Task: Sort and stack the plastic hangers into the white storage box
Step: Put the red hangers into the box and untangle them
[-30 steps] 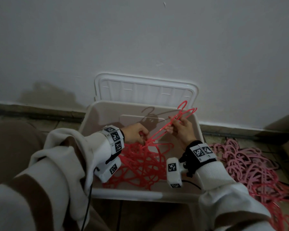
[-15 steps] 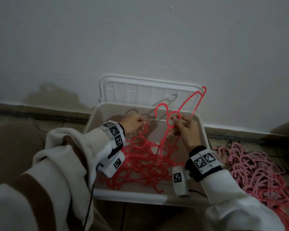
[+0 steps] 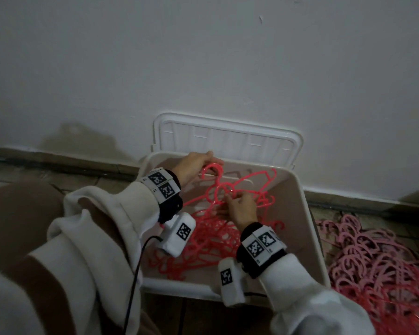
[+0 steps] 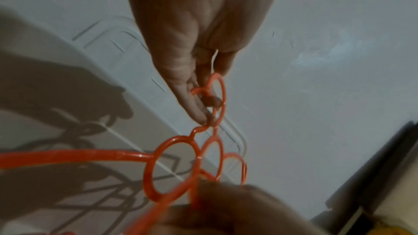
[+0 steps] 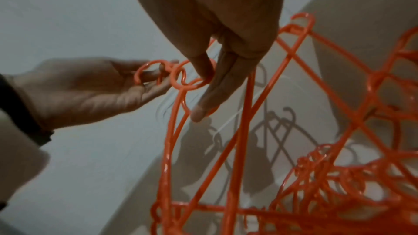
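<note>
A white storage box [image 3: 309, 228] on the floor holds a tangle of several red plastic hangers [image 3: 203, 240]. My left hand [image 3: 209, 163] is over the box's far rim, its fingers curled through the hook of one red hanger [image 3: 213, 171]. In the left wrist view that hook [image 4: 218, 96] loops round the fingers [image 4: 199, 106]. My right hand [image 3: 228, 199] pinches the same hanger just below, at its round loops [image 5: 181, 78], with thumb and forefinger [image 5: 203, 106]. The hanger's arms [image 5: 239, 131] slope down into the pile.
The box lid [image 3: 228, 139] leans against the wall behind the box. A heap of pink hangers [image 3: 373, 257] lies on the floor to the right. A black cable [image 3: 136, 274] hangs from my left wrist. My knee fills the lower left.
The hanger that stood upright above the box has tipped down and left. My left hand rose from the pile to the far rim and took its hook; my right hand dropped lower.
</note>
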`<state>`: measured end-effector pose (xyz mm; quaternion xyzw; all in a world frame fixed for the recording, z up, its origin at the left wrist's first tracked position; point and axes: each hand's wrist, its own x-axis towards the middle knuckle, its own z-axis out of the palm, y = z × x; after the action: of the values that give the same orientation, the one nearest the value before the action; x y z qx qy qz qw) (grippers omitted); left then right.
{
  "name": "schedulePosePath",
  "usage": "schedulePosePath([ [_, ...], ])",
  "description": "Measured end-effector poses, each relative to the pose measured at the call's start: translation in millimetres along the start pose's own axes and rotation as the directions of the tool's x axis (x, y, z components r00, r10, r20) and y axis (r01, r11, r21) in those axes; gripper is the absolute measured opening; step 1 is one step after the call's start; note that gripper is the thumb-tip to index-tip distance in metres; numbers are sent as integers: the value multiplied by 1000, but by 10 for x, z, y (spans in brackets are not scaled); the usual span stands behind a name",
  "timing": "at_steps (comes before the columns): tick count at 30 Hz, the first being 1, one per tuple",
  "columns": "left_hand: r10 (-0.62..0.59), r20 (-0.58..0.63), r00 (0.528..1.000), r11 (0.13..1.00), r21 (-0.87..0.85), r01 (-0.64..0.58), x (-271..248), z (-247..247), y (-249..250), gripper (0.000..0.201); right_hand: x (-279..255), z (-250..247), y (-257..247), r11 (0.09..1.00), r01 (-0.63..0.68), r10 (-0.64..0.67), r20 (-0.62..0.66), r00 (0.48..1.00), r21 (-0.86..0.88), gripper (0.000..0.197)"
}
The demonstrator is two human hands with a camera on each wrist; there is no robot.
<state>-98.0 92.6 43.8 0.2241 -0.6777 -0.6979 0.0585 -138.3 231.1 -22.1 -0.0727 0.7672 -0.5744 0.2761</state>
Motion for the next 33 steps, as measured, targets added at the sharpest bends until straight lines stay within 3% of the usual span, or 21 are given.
schedulePosePath([
  [4,7,39,999,995,96,-11,-55,39,38,26,1,150,36,968,-205,186,139,973,146,19],
  [7,7,11,1000,985,175,-9,-72,58,5,30,-90,136,-2,920,-298,235,250,939,255,26],
  [12,33,60,998,970,240,-47,-136,74,45,17,-130,60,-28,877,-347,241,320,916,334,27],
  [16,79,86,993,946,309,-102,-181,92,79,22,-122,17,-27,878,-337,220,339,915,341,33],
  [20,79,-63,995,933,357,-51,-160,59,29,25,-103,-94,-83,958,-237,174,329,928,164,27],
  [24,105,-156,982,912,409,-33,-178,17,50,28,-48,-318,-162,993,-115,119,231,966,-31,23],
  [26,109,-184,977,917,397,-27,-195,31,90,28,11,-490,-149,993,-79,88,107,990,-85,22],
  [28,101,-200,975,922,388,-16,-228,53,126,28,68,-672,-127,954,-30,-1,-102,995,-298,13],
  [30,91,-212,973,927,375,-5,-247,66,139,28,107,-783,-78,866,-80,-31,-213,977,-493,26],
  [33,79,-234,969,924,383,17,-255,70,147,28,220,-755,43,843,-159,113,-121,986,-514,44],
])
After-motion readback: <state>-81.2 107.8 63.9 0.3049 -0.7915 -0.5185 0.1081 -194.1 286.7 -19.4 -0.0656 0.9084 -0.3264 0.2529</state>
